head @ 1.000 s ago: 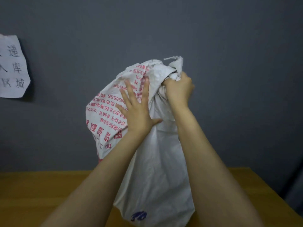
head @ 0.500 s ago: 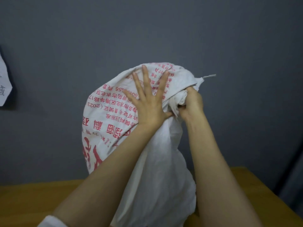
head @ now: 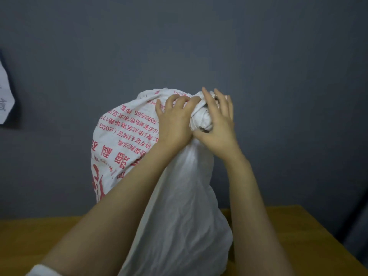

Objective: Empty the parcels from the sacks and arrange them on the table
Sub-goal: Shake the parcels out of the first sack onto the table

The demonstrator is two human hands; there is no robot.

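- One white woven sack (head: 179, 216) stood upright on the wooden table (head: 39, 232), right in front of us and near the table's back edge, with its gathered top raised high against a dark grey wall (head: 199, 36).
- Red printed characters covered the sack's left side and appeared upside down from where we looked; its near face was plain white and creased.
- At the top, the sack's fabric was bunched into a tight knot (head: 201, 118) that sat between our two hands.
- Our left hand (head: 175, 124) lay over the sack's upper shoulder, just left of the knot, with its fingers curled and pressing into the cloth, so it gripped the fabric there.
- Our right hand (head: 218, 124) cupped the knot from the right, with the fingers spread fairly wide over the top and the thumb tucked beneath; it held the knot loosely rather than in a closed fist.
- Both bare forearms reached up from the bottom of the view, and a bit of white sleeve (head: 39, 270) showed at the lower left.
- A white paper sheet (head: 5, 100) with dark writing was stuck to the wall at the far left edge, mostly cut off.
- We could not tell what the sack held, since it was shut.
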